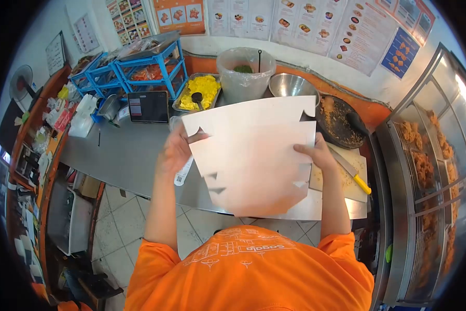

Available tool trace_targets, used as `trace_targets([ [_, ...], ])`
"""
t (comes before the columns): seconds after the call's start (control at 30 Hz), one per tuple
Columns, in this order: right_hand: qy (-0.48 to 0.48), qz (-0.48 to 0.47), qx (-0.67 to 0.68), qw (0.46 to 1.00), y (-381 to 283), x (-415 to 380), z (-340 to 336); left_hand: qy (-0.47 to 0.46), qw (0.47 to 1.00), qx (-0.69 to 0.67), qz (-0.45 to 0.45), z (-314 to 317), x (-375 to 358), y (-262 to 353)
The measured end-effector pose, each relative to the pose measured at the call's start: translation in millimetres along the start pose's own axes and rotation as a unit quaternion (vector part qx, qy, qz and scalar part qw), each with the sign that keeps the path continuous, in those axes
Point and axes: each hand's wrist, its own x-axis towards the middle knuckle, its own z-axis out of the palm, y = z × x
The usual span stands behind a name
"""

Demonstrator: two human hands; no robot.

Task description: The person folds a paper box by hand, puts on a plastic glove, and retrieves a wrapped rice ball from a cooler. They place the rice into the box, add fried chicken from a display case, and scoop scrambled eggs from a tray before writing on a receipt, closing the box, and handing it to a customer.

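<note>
A flat white cardboard box blank (253,155) with notched, slotted edges is held up in front of my chest. My left hand (177,147) grips its left edge, with fingers showing through a notch near the top. At the opposite edge, my right hand (320,151) pinches the card, thumb lying on the near face and the other fingers behind. A white printed label or receipt (182,173) hangs below my left hand. Near my right forearm, a yellow-handled knife (360,179) rests on a cutting board (355,160). Part of the counter is hidden behind the cardboard.
Along the back stand a tablet (148,107), a tray of yellow food (200,93), a plastic-lined bucket (238,85), a steel bowl (290,85) and a dark pan with crumbs (342,124). Blue racks (155,67) are at left; a glass cabinet of fried food (425,171) stands right.
</note>
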Motion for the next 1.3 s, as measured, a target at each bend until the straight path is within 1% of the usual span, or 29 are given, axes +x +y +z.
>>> trace_targets([
  [0.07, 0.027, 0.015, 0.052, 0.998, 1, -14, 8, -0.007, 1.0, 0.002, -0.024, -23, -15, -20],
  [0.13, 0.028, 0.009, 0.075, 0.997, 17, -24, 10, 0.082, 0.985, 0.142, -0.052, -16, -20, -29],
  [0.17, 0.018, 0.015, 0.117, 0.993, 28, -29, 9, 0.092, 0.99, 0.104, 0.013, -22, -20, -39],
  [0.2, 0.01, 0.023, 0.16, 0.987, 33, -35, 9, 0.097, 0.99, 0.103, 0.015, -26, -24, -48],
  [0.27, -0.001, 0.038, 0.171, 0.985, 38, -43, 15, 0.037, 0.997, -0.048, -0.04, -32, -32, -61],
  [0.3, 0.013, 0.071, 0.152, 0.986, 44, -44, 17, 0.039, 0.997, -0.048, -0.041, -34, -40, -67],
  [0.37, 0.029, 0.103, 0.133, 0.985, 48, -50, 19, 0.02, 0.983, 0.058, -0.172, -37, -54, -76],
  [0.4, 0.014, 0.085, 0.136, 0.987, 49, -54, 20, 0.021, 0.983, 0.058, -0.172, -31, -52, -75],
  [0.47, -0.006, 0.068, 0.141, 0.988, 50, -61, 24, 0.141, 0.948, 0.138, -0.25, -6, -44, -72],
  [0.5, -0.001, 0.067, 0.181, 0.981, 48, -65, 27, 0.146, 0.947, 0.139, -0.249, 4, -46, -72],
  [0.57, 0.003, 0.066, 0.221, 0.973, 42, -75, 34, 0.19, 0.944, 0.191, -0.188, 22, -48, -77],
  [0.6, 0.049, 0.018, 0.191, 0.98, 36, -80, 42, 0.191, 0.944, 0.192, -0.187, 31, -45, -80],
  [0.67, 0.094, -0.029, 0.16, 0.982, 30, -85, 65, 0.331, 0.905, 0.255, -0.081, 49, -40, -92],
  [0.7, 0.148, -0.042, 0.162, 0.975, 28, -88, 82, 0.335, 0.908, 0.251, -0.024, 56, -40, -103],
  [0.73, 0.203, -0.054, 0.163, 0.964, 26, -90, 97, 0.336, 0.908, 0.25, -0.025, 64, -38, -115],
  [0.77, 0.204, -0.054, 0.162, 0.964, 23, -91, 112, 0.316, 0.892, 0.322, 0.034, 72, -35, -128],
  [0.8, 0.226, -0.125, 0.114, 0.959, 19, -88, 127, 0.293, 0.867, 0.391, 0.094, 77, -33, -137],
  [0.83, 0.246, -0.194, 0.066, 0.948, 17, -85, 132, 0.293, 0.868, 0.39, 0.095, 80, -35, -144],
  [0.93, 0.184, -0.168, 0.052, 0.967, 18, -72, 120, 0.237, 0.857, 0.449, 0.082, 80, -38, -154],
  [0.97, 0.202, -0.152, -0.093, 0.963, 15, -65, 113, 0.258, 0.876, 0.4, 0.082, 77, -35, -152],
  [1.0, 0.204, -0.15, -0.093, 0.963, 12, -65, 112, 0.278, 0.891, 0.349, 0.081, 75, -32, -149],
  [1.03, 0.315, -0.225, -0.238, 0.891, 6, -65, 112, 0.299, 0.893, 0.33, 0.064, 72, -29, -142],
  [1.07, 0.413, -0.293, -0.371, 0.779, -1, -64, 113, 0.298, 0.893, 0.33, 0.068, 74, -27, -137],
  [1.1, 0.411, -0.331, -0.292, 0.797, -9, -69, 117, 0.311, 0.917, 0.245, 0.054, 83, -25, -127],
  [1.13, 0.413, -0.333, -0.29, 0.797, -21, -78, 120, 0.322, 0.933, 0.158, 0.037, 91, -24, -119],
  [1.17, 0.254, -0.362, -0.28, 0.852, -35, -90, 122, 0.267, 0.957, 0.111, 0.008, 95, -28, -114],
  [1.2, 0.088, -0.379, -0.263, 0.883, -41, -97, 122, 0.264, 0.958, 0.112, 0.006, 95, -34, -114],
  [1.27, 0.072, -0.354, -0.201, 0.911, -24, -95, 126, 0.037, 0.998, 0.038, -0.046, 93, -47, -115],
  [1.3, 0.052, -0.331, -0.138, 0.932, -23, -93, 126, 0.013, 0.999, 0.043, -0.022, 99, -47, -105],
])
